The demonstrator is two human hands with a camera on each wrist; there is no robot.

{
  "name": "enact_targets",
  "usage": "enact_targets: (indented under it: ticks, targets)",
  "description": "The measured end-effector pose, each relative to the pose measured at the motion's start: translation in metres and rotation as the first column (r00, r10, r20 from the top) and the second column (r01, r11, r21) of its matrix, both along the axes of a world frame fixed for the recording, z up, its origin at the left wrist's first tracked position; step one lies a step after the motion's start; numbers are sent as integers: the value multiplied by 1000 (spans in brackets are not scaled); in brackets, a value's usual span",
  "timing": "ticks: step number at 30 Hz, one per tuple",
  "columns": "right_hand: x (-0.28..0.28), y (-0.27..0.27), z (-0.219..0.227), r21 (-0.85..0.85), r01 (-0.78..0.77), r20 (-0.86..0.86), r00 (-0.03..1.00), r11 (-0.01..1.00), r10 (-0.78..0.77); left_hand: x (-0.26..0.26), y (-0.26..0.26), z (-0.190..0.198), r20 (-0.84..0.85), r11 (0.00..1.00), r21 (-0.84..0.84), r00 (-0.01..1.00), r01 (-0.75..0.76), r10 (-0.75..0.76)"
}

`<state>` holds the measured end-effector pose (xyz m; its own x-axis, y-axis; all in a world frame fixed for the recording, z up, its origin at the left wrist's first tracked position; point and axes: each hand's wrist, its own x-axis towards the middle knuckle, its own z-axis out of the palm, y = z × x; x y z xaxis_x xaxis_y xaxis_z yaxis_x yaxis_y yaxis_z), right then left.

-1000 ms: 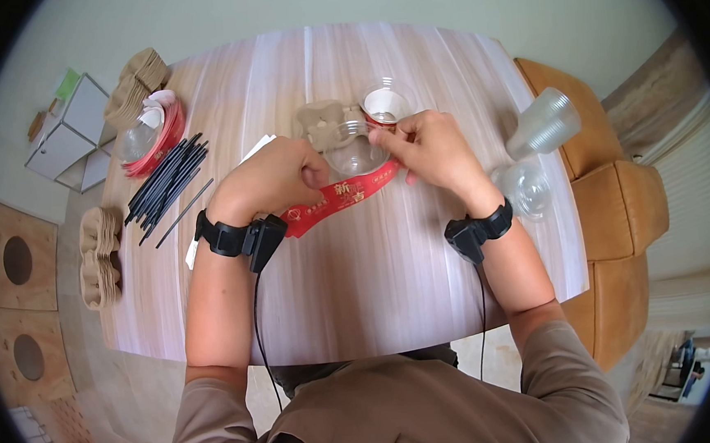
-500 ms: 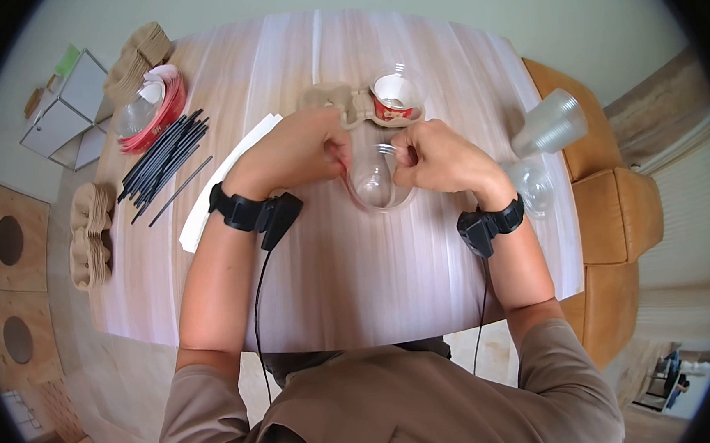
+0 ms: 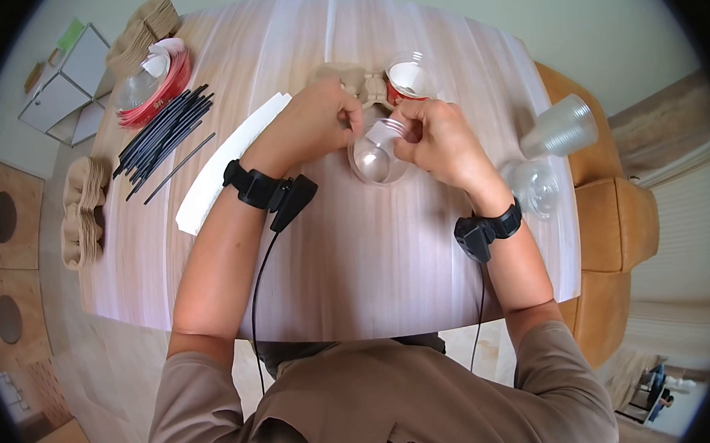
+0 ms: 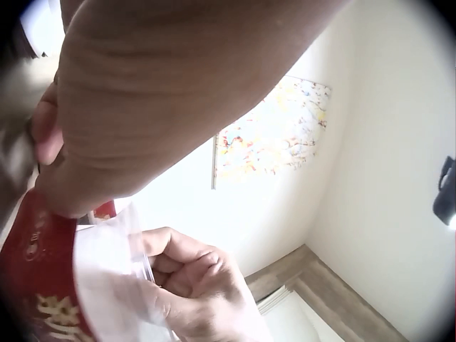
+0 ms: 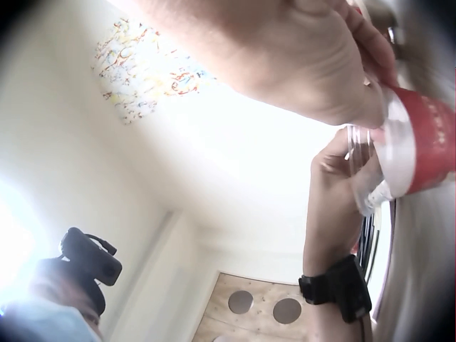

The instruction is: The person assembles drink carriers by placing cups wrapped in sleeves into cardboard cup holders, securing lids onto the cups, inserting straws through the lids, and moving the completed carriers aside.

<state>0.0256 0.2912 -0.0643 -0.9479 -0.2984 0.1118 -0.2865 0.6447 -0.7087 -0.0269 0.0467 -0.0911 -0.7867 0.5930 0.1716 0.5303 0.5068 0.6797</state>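
Note:
A clear plastic cup (image 3: 374, 161) is held over the table between both hands. My right hand (image 3: 441, 140) pinches its rim with thumb and fingers. On its other side my left hand (image 3: 314, 127) has curled fingers. In the left wrist view, my left hand (image 4: 157, 100) pinches the end of a red printed sleeve (image 4: 43, 263) that lies against the cup, and my right hand (image 4: 206, 292) grips the rim. The right wrist view shows the red sleeve (image 5: 433, 139) curved around the cup's side.
A cardboard carrier (image 3: 374, 88) holding a red-sleeved cup (image 3: 407, 76) stands beyond my hands. Black straws (image 3: 164, 140), white paper strips (image 3: 232, 166), red sleeves (image 3: 163, 95) and carriers (image 3: 83, 212) lie left; stacked clear cups (image 3: 560, 127) and clear lids (image 3: 534, 186) lie right.
The red sleeve, earlier stretched out between my hands in front of the cup, now curves around it. Both hands have come closer together at the cup.

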Motion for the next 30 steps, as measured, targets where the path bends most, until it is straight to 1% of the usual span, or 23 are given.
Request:
enact_targets:
  ticks: [1,3,4,5,6,7,10,11,12,13,14,16,18,19,20,21,22,23,25,26,27,28,30]
  targets:
    - [0,-1,0,37,-16,-19,1000,999,17,0,1,-2,2,1000,2,1000,-2,2]
    - [-1,-4,-4,35,-4,-32,999,999,5,0,3,-5,119,999,48,993,8,-13]
    - [-1,-5,-6,32,10,-47,999,999,-8,1,4,-2,121,999,50,993,7,-13]
    - [-1,-5,-9,34,9,-45,999,999,-7,4,5,4,205,999,40,979,-1,-8]
    - [-1,-5,-11,29,9,-81,997,1000,-6,5,5,6,287,1000,29,958,-7,-2]
    - [-1,-5,-13,25,8,-117,993,1000,-5,5,5,5,289,999,32,957,-9,-1]
    - [1,-6,-8,43,-4,-79,997,999,8,2,4,1,340,998,70,940,0,-24]
    - [0,-5,-9,45,-5,-79,997,999,8,0,5,-2,399,992,125,914,18,-67]
    - [-1,-3,-12,74,-32,-127,991,997,42,0,5,-4,454,983,181,884,33,-113]
    - [-2,-3,-12,103,-58,-173,982,993,75,0,6,-6,455,983,183,883,33,-114]
    - [0,-4,-10,105,-58,-172,982,993,75,0,7,-7,454,980,197,883,31,-120]
    - [3,-8,-4,54,-80,-43,996,995,82,-1,10,-11,454,976,213,882,32,-128]
    - [3,-9,-4,56,-83,-55,995,995,86,-3,12,-16,381,978,201,916,49,-124]
    - [3,-9,-5,55,-89,-68,993,994,93,-2,13,-15,381,978,202,916,51,-126]
    - [3,-9,-6,56,-87,-68,993,995,91,0,13,-14,408,979,203,908,8,-92]
    - [3,-9,-8,63,-75,-120,989,995,82,2,14,-12,436,979,203,898,-36,-58]
    - [3,-9,-11,70,-61,-171,983,996,73,3,13,-10,437,979,202,898,-34,-59]
    - [2,-10,-13,70,-59,-172,983,996,71,5,11,-6,455,975,224,886,-13,-93]
    - [2,-11,-17,-18,-48,-221,974,999,43,8,8,-2,473,970,244,872,10,-128]
    - [2,-10,-15,-19,-45,-221,974,999,40,10,8,-1,506,959,284,852,-20,-132]
    - [2,-10,-13,13,-60,-165,984,998,61,11,7,0,538,946,321,831,-50,-139]
    - [3,-9,-11,44,-76,-107,991,996,80,10,6,0,538,946,321,831,-47,-141]
    - [4,-8,-10,60,-71,-98,992,996,76,8,4,1,569,948,316,805,-26,-167]
